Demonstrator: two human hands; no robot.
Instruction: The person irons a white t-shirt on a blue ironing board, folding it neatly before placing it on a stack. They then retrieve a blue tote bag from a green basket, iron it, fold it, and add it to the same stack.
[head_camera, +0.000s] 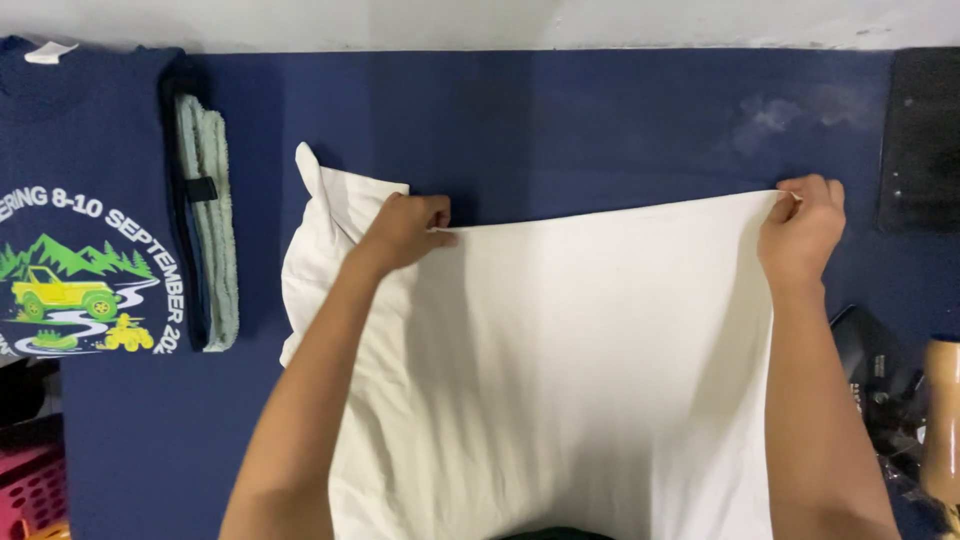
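White garment lies spread over the middle and lower centre of the frame on a dark blue surface, its top edge pulled into a straight line between both hands. Left hand at centre-left, fingers closed, pinches that top edge; a loose flap of the white cloth sticks up and out to the left of it. Right hand at upper right, fingers closed, pinches the far corner of the same edge. Both forearms run up from the bottom of the frame across the cloth.

Upper left: folded navy t-shirt with a round print, green hills, yellow vehicles, white arc of lettering; small white neck label at its top edge. Just beside it on the right, a folded pale green towel with a dark band across it. Upper right corner: black rectangular mat. Lower right edge: dark objects, too unclear to tell. Lower left corner: pink basket, partly cut off
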